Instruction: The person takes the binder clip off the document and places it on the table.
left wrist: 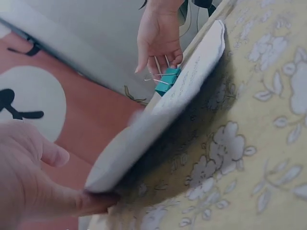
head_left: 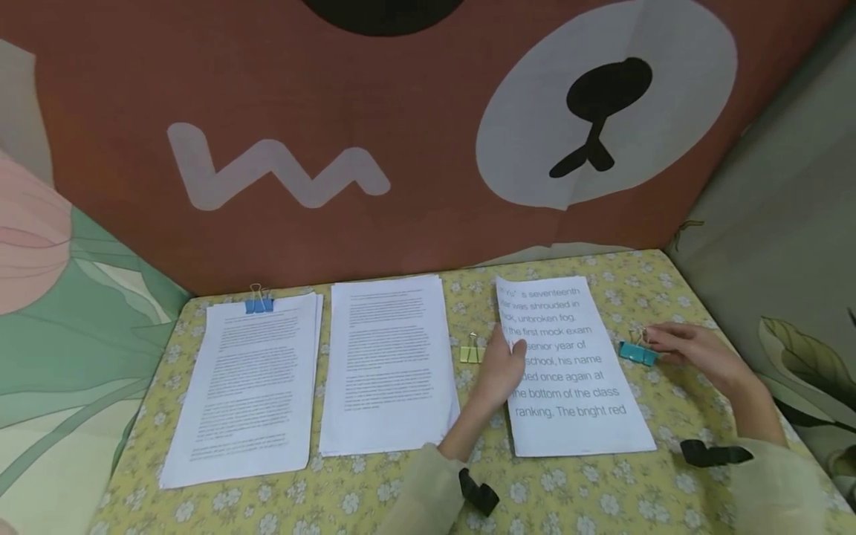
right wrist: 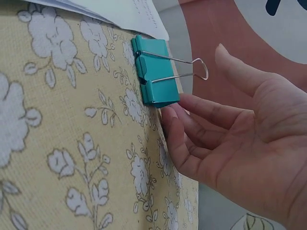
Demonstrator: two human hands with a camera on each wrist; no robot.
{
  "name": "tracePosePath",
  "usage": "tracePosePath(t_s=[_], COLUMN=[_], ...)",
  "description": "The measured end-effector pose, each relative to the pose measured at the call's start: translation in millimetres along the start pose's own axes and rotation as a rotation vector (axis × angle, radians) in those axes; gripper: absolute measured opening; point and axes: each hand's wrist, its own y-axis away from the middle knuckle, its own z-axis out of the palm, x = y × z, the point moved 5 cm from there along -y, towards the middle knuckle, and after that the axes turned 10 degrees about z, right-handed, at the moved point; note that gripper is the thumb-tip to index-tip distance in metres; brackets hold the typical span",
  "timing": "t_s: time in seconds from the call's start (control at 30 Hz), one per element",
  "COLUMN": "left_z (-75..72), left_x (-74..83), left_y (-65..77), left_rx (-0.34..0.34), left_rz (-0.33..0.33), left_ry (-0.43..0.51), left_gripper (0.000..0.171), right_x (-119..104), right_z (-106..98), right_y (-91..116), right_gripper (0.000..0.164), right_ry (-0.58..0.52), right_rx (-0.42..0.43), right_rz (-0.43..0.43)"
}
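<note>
My left hand (head_left: 501, 367) is at the left edge of a large-print paper stack (head_left: 568, 416). In the left wrist view, fingers (left wrist: 91, 201) lie under the raised paper edge, while the thumb stands apart from the sheets. To the right of that stack, a teal binder clip (head_left: 638, 353) rests on the table. My right hand (head_left: 702, 355) touches this clip. The right wrist view has its fingertips (right wrist: 170, 120) against the clip's lower end and the thumb held away; a wire handle sticks out between.
A yellow binder clip (head_left: 471, 354) lies left of the large-print stack. Farther left are an unclipped printed stack (head_left: 388, 364) and another stack (head_left: 247, 394) with a blue binder clip (head_left: 259, 305) at its top. A flowered cloth (head_left: 321, 501) covers the table; fabric walls (head_left: 401, 238) stand around it.
</note>
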Motion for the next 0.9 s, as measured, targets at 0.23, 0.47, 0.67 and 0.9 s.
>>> tracePosePath(t_s=[0.23, 0.47, 0.67, 0.9], left_z=[1.3, 2.8, -3.4, -29.2], left_x=[5.3, -5.6, -2.7, 25.9], left_y=[13.2, 14.5, 16.4, 19.8], left_rx=[-0.053, -0.087, -0.076, -0.083], left_rz=[0.034, -0.028, 0.033, 0.180], left_ry=[-0.238, -0.238, -0.313, -0.392], left_gripper=[0.066, 0.068, 0.066, 0.063], right_x=[-0.7, -3.3, -18.5, -55.5], right_z=[-4.7, -7.1, -5.3, -0.4], right_y=[3.6, 9.5, 11.3, 19.9], right_gripper=[0.068, 0.066, 0.055, 0.060], right_ry=[-0.043, -0.107, -0.120, -0.084], right_rx=[0.064, 0.120, 0.159, 0.245], right_rz=[-0.048, -0.113, -0.159, -0.208])
